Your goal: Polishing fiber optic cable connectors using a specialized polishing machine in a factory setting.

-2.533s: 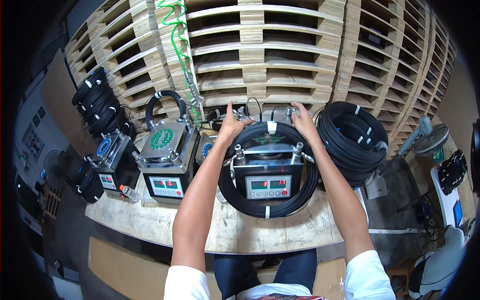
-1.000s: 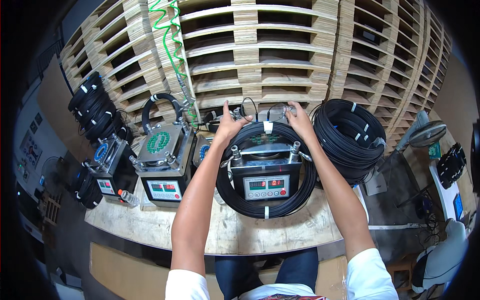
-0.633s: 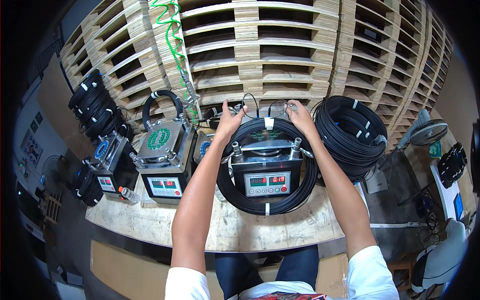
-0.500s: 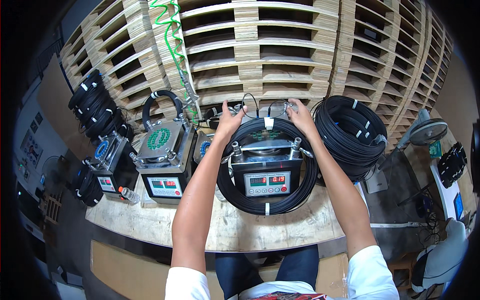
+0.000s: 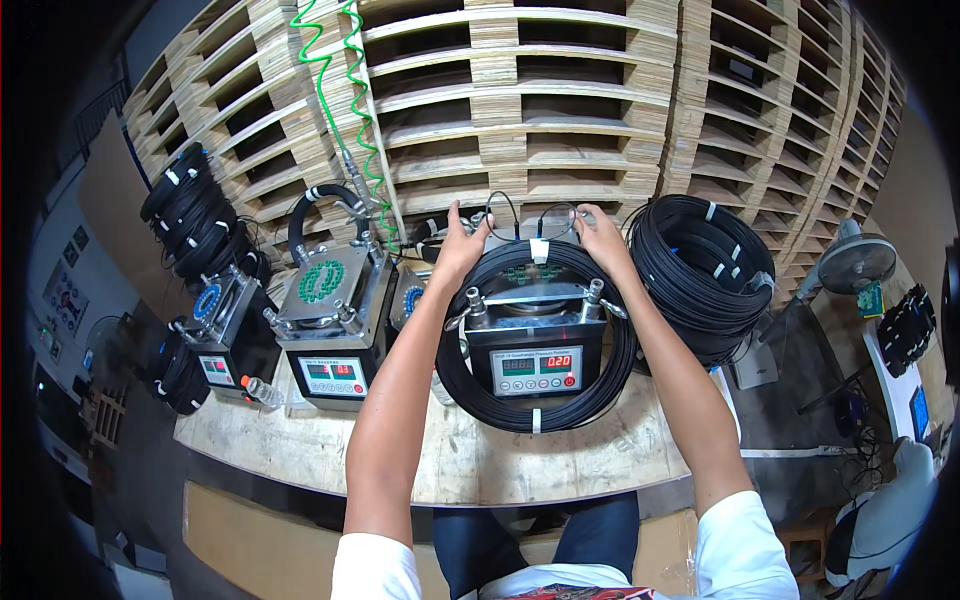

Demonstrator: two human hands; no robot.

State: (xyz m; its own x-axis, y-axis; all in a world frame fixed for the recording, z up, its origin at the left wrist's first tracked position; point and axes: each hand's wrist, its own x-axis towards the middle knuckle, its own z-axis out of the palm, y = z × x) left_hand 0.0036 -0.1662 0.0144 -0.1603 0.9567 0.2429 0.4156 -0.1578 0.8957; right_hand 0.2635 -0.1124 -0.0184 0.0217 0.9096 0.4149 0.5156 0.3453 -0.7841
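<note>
Cable coil (image 5: 620, 355) — black, bound with white ties — is laid around a grey machine (image 5: 535, 345) with red digit displays, near the middle of the wooden bench (image 5: 470, 460). Its far rim is gripped by the left hand (image 5: 462, 243) and the right hand (image 5: 602, 236), fingers curled over the loops. A larger black coil stack (image 5: 705, 270) is seen just right, wooden pallets (image 5: 560, 110) beyond.
</note>
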